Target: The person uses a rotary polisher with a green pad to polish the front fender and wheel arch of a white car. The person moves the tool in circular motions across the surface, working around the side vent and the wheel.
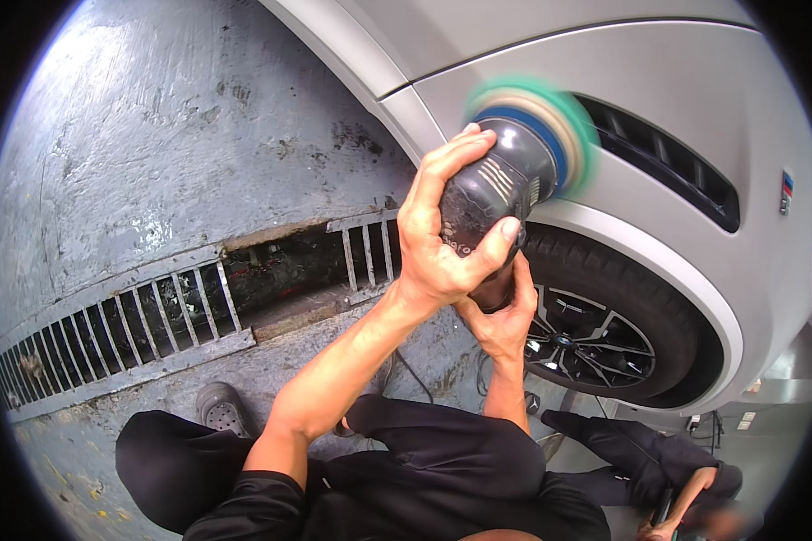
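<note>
Both my hands grip a black orbital car polisher (pixel 482 186) with a blue backing plate (pixel 529 128). Its green foam pad (pixel 585 152) is blurred by motion and lies against the grey front fender (pixel 649 74) of a car, beside a black side vent (pixel 670 162). My left hand (pixel 440 230) wraps around the polisher's body near the head, its thumb across the near side. Lower down, my right hand (pixel 504 318) holds the rear handle, partly hidden behind the tool and my left hand.
Below the fender is the car's wheel (pixel 575 341), with its tyre and dark spokes. A metal floor grate (pixel 142 318) has an open gap (pixel 284 270) in the drain. A cable (pixel 416 379) lies on the floor. Another person (pixel 649 460) in dark clothes is at lower right.
</note>
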Available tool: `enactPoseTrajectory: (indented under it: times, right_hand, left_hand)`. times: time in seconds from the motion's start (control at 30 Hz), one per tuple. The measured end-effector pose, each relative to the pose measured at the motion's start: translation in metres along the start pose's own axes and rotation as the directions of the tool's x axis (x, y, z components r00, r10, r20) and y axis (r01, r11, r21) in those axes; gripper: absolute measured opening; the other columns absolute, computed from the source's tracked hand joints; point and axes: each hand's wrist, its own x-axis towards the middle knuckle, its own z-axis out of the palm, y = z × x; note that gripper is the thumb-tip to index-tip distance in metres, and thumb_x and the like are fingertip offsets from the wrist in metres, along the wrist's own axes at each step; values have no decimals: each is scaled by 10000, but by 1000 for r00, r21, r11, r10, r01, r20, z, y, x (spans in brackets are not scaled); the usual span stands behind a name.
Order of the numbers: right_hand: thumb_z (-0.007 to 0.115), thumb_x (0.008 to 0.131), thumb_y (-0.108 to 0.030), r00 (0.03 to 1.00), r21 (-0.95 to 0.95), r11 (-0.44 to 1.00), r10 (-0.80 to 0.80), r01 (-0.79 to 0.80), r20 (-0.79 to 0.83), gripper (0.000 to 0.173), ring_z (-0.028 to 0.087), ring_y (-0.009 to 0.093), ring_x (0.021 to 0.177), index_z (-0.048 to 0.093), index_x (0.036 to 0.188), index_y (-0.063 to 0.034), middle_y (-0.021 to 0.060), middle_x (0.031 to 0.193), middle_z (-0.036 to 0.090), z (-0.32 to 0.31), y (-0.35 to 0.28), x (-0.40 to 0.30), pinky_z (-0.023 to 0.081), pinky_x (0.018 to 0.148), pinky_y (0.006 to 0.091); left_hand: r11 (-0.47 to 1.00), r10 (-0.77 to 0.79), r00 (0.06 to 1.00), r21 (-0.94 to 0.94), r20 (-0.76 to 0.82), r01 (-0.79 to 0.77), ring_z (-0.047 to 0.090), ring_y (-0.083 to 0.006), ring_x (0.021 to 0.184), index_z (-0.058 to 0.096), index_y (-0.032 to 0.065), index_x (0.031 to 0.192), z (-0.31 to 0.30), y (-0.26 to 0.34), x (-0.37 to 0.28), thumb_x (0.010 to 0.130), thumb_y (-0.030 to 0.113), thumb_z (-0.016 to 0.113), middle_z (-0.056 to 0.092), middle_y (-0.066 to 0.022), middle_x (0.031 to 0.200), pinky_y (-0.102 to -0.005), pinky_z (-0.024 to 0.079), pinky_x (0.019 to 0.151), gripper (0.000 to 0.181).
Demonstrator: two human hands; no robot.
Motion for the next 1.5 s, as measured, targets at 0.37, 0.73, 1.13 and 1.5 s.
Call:
enactPoseTrajectory:
  times: [0.37, 0.73, 1.13, 1.5]
  right_hand:
    - [939, 749, -71, 1000, 55, 998, -13, 12, 10, 882, 703, 241, 1183, 521, 1517, 46, 174, 1296, 734, 20, -8, 14, 531, 1065, 390]
    - [959, 757, -64, 1000, 55, 998, -25, 24, 6, 856, 697, 224, 1174, 543, 1496, 48, 160, 1287, 734, 27, -15, 22, 532, 1056, 378]
    - [982, 706, -122, 999, -84, 995, 45, -45, -5, 874, 765, 311, 1137, 596, 1475, 27, 211, 1269, 750, 11, 14, -6, 592, 1001, 399]
    - [974, 685, -113, 994, -164, 980, 113, -112, -2, 888, 768, 279, 1054, 596, 1476, 28, 178, 1193, 759, -14, 36, -49, 601, 948, 374]
  left_hand:
    - [998, 48, 997, 33, 64, -51, 612, -396, 1395, 633, -16, 1394, -13, 4, 28, 794, 215, 840, 688, -212, 1388, -489, 478, 1180, 676]
    - [1000, -20, 999, 3, 46, 20, 566, -356, 1438, 611, -18, 1428, -21, -2, 25, 859, 242, 809, 652, -206, 1447, -468, 428, 1219, 656]
    - [955, -266, 964, -141, -19, 260, 535, -326, 1452, 577, 0, 1473, -21, -21, -30, 878, 262, 772, 589, -201, 1529, -456, 405, 1232, 678]
    - [960, -278, 960, -19, -35, 278, 532, -364, 1434, 576, -18, 1435, -9, -34, -87, 870, 367, 750, 574, -232, 1494, -498, 386, 1231, 706]
